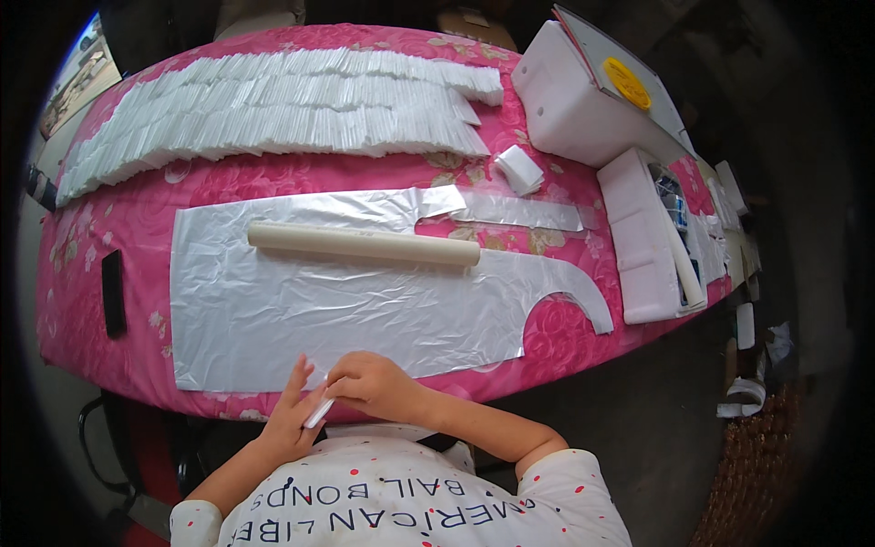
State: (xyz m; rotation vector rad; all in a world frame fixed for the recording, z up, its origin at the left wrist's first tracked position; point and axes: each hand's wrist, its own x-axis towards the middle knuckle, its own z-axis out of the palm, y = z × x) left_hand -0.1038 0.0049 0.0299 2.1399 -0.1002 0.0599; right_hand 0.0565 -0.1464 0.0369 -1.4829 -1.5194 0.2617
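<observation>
A thin clear plastic sheet, cut in an apron-like shape, lies flat on the pink flowered tablecloth. A cream cardboard tube rests across its upper part. At the near edge of the table my left hand and my right hand meet over a small folded white plastic piece. The right hand's fingers pinch it, while the left hand lies flat against it with fingers spread.
Long rows of folded white plastic pieces cover the far side of the table. A small folded packet lies near white foam boxes on the right. A black bar-shaped object lies at the left.
</observation>
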